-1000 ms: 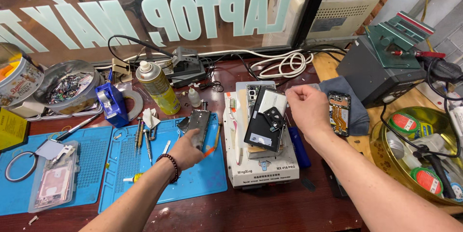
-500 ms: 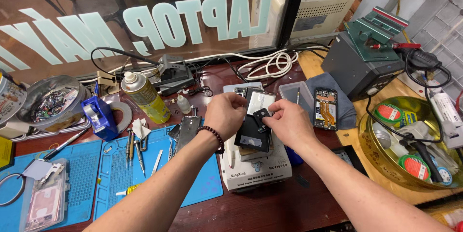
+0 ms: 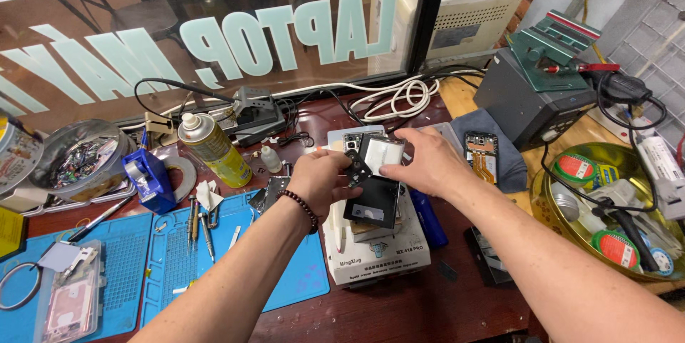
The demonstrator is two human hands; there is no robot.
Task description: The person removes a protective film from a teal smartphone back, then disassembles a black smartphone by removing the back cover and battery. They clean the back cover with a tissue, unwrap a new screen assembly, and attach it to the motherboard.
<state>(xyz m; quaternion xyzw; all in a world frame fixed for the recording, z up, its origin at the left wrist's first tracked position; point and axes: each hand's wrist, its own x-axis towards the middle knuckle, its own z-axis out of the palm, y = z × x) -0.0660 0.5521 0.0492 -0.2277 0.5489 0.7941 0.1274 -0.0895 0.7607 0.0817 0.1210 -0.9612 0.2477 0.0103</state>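
From the head view, both hands meet over a white machine (image 3: pixel 374 250) in the middle of the table (image 3: pixel 399 314). The left hand (image 3: pixel 321 180) pinches the left edge of a black phone frame (image 3: pixel 372 190) and the right hand (image 3: pixel 424 165) grips its top right corner, holding it tilted just above the machine. Around them lie a yellow spray can (image 3: pixel 214 149), a blue tape dispenser (image 3: pixel 148 179), tweezers (image 3: pixel 205 225) on a blue mat (image 3: pixel 235 272), a coiled white cable (image 3: pixel 396 97) and a gold bowl (image 3: pixel 571 222) of tape rolls.

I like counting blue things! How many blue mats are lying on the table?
2: one blue mat at the left edge, the other blue mat beside it, under the left arm. More may be hidden.
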